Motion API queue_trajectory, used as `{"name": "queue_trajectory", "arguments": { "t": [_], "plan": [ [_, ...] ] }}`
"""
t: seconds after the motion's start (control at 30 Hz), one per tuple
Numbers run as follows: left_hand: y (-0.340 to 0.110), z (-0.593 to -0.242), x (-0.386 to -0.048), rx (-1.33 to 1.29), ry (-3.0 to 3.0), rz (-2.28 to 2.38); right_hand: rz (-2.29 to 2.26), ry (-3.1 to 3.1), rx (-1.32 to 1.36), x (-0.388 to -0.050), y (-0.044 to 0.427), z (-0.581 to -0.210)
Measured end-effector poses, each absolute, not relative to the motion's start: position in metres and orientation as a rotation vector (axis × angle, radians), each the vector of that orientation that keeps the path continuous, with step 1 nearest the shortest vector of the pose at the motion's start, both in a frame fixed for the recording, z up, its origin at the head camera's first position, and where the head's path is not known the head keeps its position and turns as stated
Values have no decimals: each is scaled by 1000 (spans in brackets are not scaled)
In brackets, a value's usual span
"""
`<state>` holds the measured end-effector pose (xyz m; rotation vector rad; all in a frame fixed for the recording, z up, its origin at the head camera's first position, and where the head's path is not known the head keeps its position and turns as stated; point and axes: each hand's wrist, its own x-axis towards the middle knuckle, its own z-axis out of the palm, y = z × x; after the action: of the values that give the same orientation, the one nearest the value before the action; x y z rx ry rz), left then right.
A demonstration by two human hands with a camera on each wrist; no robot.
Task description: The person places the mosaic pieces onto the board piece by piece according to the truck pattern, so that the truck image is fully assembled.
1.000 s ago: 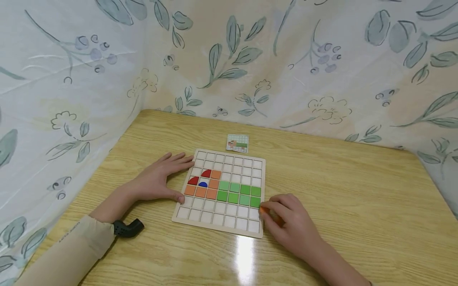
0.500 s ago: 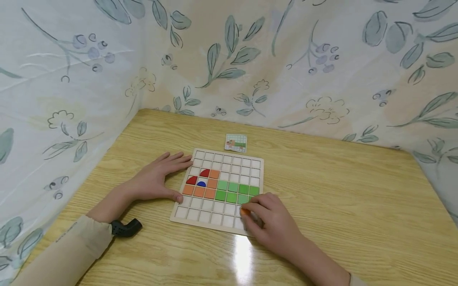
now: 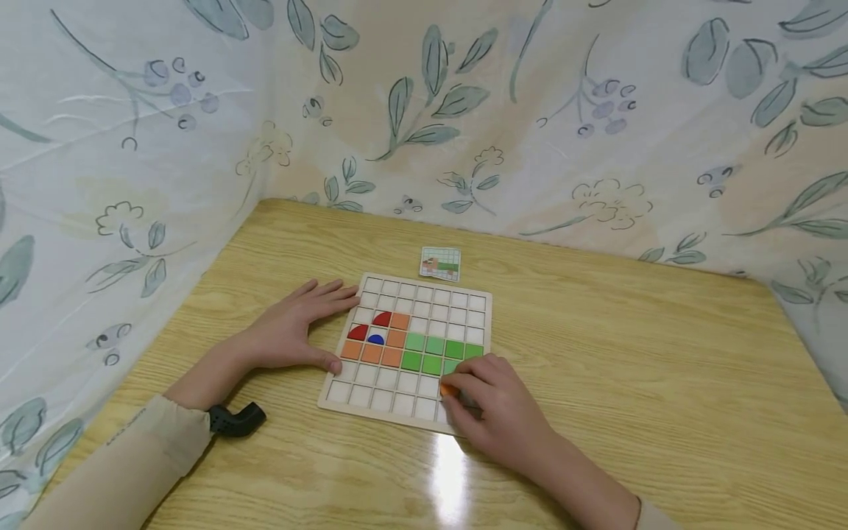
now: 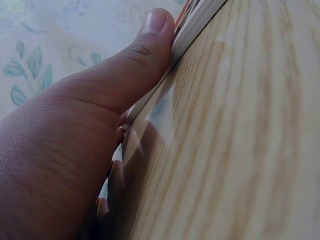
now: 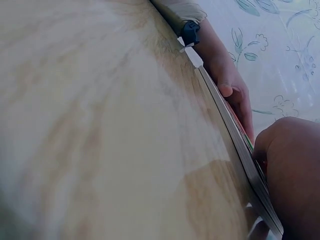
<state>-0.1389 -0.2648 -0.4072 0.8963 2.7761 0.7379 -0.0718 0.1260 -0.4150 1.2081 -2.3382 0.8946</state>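
A square wooden grid board (image 3: pixel 380 416) lies on the table. My left hand (image 3: pixel 291 327) rests at its left side with fingers spread, the thumb and fingertips touching the rim. In the left wrist view the left thumb (image 4: pixel 150 52) lies along the board's edge. Thumb and fingers of my right hand (image 3: pixel 503 412) pinch a small orange tile (image 3: pixel 449 389) over the lower right squares. That hand covers the board's lower right corner. Orange square tiles (image 3: pixel 372 354), green square tiles (image 3: pixel 432 364), two red quarter-round tiles (image 3: pixel 382 319) and a blue half-round tile (image 3: pixel 375 339) sit in the grid.
Behind the board lies a small card (image 3: pixel 440 263) printed with a coloured grid pattern. A black curved piece (image 3: pixel 237 420) sticks out at the left wrist. Floral cloth (image 3: pixel 530 147) hangs along the table's back and left sides.
My right hand has moved left from beside the board's right edge to over its lower right squares, bringing the orange tile along. The left hand has stayed in place.
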Motion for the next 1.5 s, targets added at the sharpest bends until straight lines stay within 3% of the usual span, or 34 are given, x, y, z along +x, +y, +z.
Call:
{"name": "queue_trajectory", "arguments": {
  "t": [1.03,1.5],
  "plan": [
    [-266,-401,-140,866,2763,736,967,-2325,1182,-70,129,-410],
    [-265,-403,-141,878,2768,733,878,-2389,1106,-67,152,-412]
  ]
}}
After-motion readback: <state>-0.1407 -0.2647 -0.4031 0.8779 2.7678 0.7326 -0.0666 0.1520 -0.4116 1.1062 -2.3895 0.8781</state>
